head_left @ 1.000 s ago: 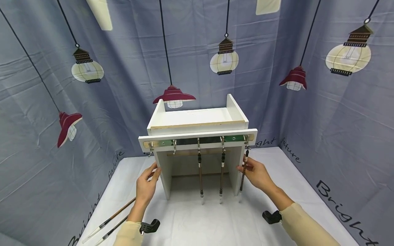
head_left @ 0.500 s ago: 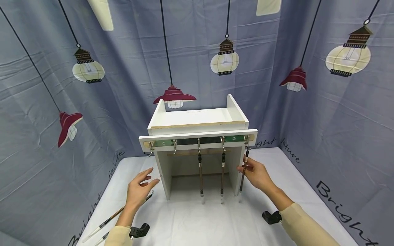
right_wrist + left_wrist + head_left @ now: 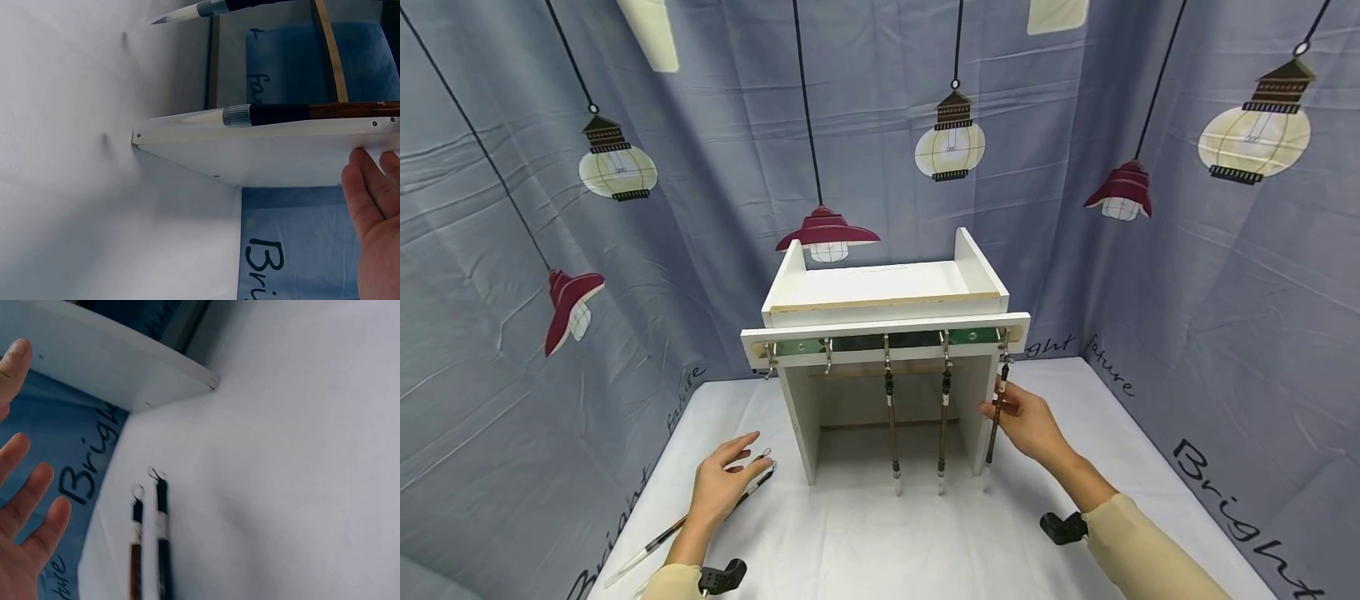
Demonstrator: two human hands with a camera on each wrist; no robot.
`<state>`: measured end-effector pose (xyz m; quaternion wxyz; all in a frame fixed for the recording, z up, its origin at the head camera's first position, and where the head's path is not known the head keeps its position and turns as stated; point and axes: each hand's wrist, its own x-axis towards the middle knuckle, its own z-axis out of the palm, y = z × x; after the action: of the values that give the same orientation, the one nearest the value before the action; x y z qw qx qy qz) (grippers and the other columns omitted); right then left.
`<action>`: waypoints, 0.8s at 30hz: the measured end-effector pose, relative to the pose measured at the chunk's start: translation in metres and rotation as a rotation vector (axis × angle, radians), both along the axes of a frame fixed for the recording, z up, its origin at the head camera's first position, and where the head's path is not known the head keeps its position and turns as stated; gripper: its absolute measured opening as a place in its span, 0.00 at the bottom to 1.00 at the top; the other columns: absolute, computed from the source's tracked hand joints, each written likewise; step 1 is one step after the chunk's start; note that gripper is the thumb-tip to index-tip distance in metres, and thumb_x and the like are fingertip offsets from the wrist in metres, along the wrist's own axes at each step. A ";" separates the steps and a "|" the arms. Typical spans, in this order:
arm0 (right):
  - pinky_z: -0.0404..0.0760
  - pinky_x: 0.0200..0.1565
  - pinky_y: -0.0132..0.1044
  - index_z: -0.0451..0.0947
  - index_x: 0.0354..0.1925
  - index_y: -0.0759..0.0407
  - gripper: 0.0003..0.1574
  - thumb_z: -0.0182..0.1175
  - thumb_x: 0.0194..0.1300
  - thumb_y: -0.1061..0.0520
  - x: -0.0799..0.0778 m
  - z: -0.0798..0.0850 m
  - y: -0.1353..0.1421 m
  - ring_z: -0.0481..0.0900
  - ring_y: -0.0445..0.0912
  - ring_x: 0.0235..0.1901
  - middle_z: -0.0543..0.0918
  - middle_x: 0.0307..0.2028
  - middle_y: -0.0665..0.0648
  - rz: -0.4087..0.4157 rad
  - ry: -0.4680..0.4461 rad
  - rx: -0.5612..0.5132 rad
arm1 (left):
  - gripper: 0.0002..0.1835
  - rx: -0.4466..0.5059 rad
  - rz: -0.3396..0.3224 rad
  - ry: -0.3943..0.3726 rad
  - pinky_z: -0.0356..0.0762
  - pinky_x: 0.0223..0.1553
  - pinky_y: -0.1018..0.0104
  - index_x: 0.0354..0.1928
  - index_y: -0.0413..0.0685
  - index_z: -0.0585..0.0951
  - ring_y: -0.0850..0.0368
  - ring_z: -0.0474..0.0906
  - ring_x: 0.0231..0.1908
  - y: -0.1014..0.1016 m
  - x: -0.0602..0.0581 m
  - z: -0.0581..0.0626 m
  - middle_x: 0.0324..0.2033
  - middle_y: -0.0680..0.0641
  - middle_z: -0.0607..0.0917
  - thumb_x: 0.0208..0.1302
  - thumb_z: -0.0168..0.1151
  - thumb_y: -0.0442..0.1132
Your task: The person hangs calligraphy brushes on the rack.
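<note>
Beyond the rack (image 3: 880, 323) and table (image 3: 865, 542) hang lamp-printed curtains (image 3: 880, 83).

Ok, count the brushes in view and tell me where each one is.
5. One brush hangs from the middle hook, another from the next hook rightward, a third from the rightmost hook; two more lie on the table near the left hand.
</note>
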<state>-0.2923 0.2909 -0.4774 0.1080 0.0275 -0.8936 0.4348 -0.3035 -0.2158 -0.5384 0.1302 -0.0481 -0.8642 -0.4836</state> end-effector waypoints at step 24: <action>0.83 0.56 0.60 0.65 0.76 0.59 0.45 0.64 0.71 0.40 0.001 0.001 0.000 0.81 0.66 0.62 0.78 0.66 0.70 -0.008 -0.016 -0.001 | 0.36 0.043 0.046 -0.138 0.82 0.58 0.59 0.68 0.51 0.80 0.41 0.82 0.61 -0.029 0.006 -0.038 0.63 0.43 0.83 0.59 0.77 0.53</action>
<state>-0.2916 0.2909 -0.4759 0.1024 0.0204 -0.8942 0.4352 -0.2972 -0.2446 -0.5767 0.0825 0.0081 -0.8613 -0.5013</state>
